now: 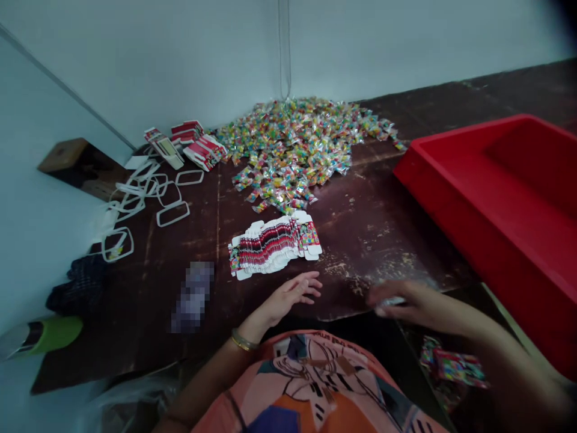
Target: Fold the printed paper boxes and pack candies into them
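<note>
Near the table's front edge, my left hand point(295, 291) is held with its fingers stretched out and apart, holding nothing. Just beyond it lies a fanned row of flattened red and white small cartons point(270, 245) with printed ends and white flaps. To the right, my right hand point(401, 304) is smeared by motion. A pale, shiny spot shows at its fingers, but I cannot make out whether it is a held thing. Below my right forearm are several colourful printed packs point(462, 368), partly hidden by the arm.
A large heap of small clear-wrapped colourful sweets point(306, 144) spreads against the wall. A red tray point(444, 207) stands at right. White loops point(174, 213), carton bundles point(205, 150), a brown box point(85, 168), a dark cloth point(76, 285) and a green cup-like object point(58, 335) are at left.
</note>
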Demonstrator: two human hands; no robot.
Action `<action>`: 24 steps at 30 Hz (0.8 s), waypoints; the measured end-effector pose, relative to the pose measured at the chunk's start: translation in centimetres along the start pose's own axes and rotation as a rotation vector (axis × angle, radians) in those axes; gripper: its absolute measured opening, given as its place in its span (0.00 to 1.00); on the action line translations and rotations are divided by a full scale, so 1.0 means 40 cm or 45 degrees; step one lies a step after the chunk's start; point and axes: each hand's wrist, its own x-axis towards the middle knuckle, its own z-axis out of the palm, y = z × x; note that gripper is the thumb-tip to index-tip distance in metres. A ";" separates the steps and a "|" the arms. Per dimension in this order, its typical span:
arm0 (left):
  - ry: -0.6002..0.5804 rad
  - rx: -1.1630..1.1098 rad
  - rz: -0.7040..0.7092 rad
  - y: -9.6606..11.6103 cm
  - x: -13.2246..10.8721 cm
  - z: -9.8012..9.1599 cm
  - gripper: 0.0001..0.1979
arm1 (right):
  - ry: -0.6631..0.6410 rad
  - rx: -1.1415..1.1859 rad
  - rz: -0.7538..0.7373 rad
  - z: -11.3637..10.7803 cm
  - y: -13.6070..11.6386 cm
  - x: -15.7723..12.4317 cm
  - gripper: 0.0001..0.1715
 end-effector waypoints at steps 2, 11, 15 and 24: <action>0.062 -0.019 -0.018 0.005 0.003 -0.005 0.24 | 0.147 -0.223 -0.210 0.001 0.009 0.128 0.15; 0.168 -0.169 -0.127 -0.016 -0.009 -0.013 0.23 | 0.121 -1.035 -0.465 0.029 -0.020 0.478 0.23; 0.180 -0.488 0.042 -0.012 0.006 -0.029 0.24 | 0.207 -1.027 -0.563 0.105 -0.060 0.340 0.18; 0.245 -0.356 -0.220 -0.062 0.015 0.042 0.15 | 0.517 -0.357 -0.437 0.236 -0.033 0.208 0.15</action>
